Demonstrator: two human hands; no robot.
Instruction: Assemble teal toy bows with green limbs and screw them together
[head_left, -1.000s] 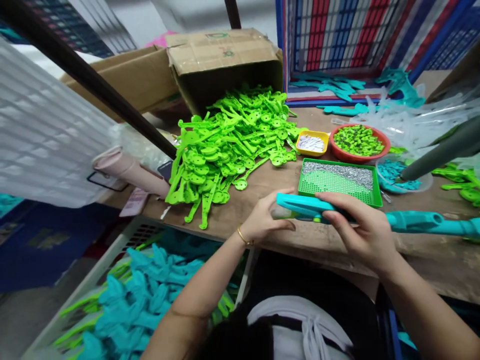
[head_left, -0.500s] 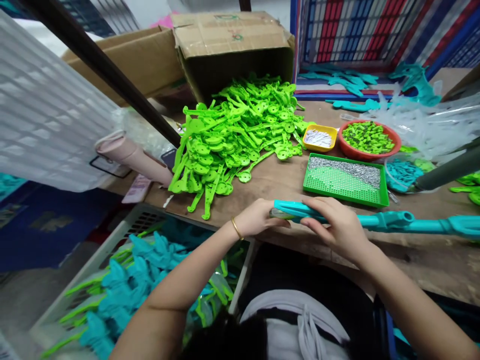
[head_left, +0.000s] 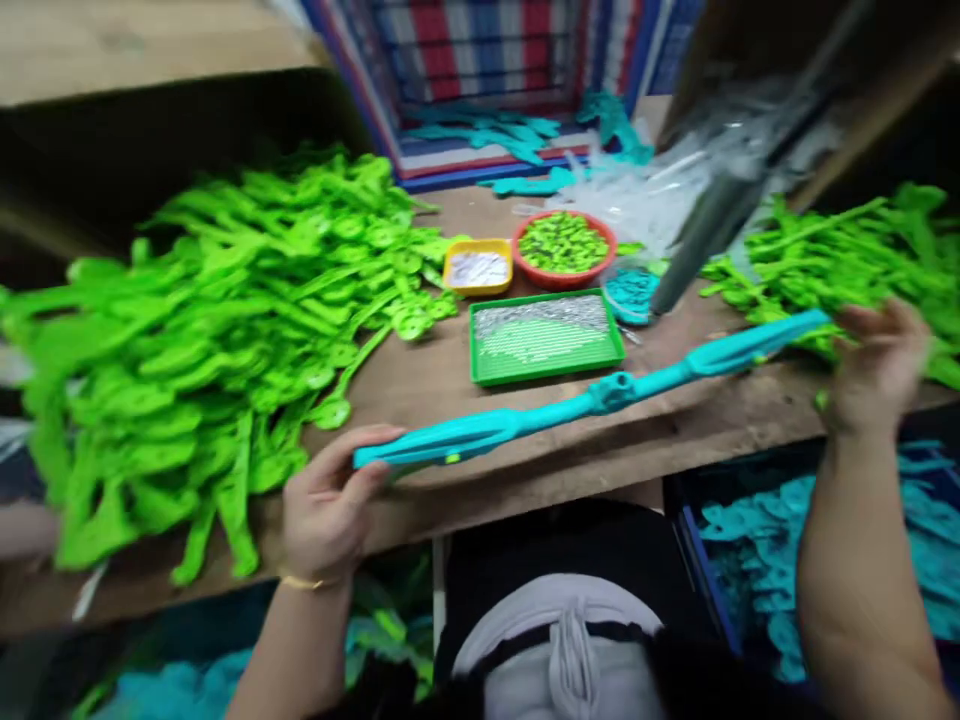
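A long teal plastic piece [head_left: 562,408] slants across the front of the table, its right end higher, with a short round socket near its middle. My left hand [head_left: 330,495] is closed on its left end, thumb below and fingers above. At the far tip on the right is my right hand [head_left: 877,370], its fingers bent and blurred; whether they grip the tip cannot be made out. A bit of lighter green shows on the underside near each end of the piece.
Bright green parts [head_left: 202,330] are heaped at left, more [head_left: 840,250] at right. Behind the piece are a green tray [head_left: 547,370] of metal pins, a yellow dish [head_left: 478,288], a red bowl [head_left: 566,278] and a tub of teal bits [head_left: 632,295]. A grey post [head_left: 709,235] stands at right.
The view has swung right. My right hand has gone from the piece's left part to its right tip. My left hand still holds the left end.
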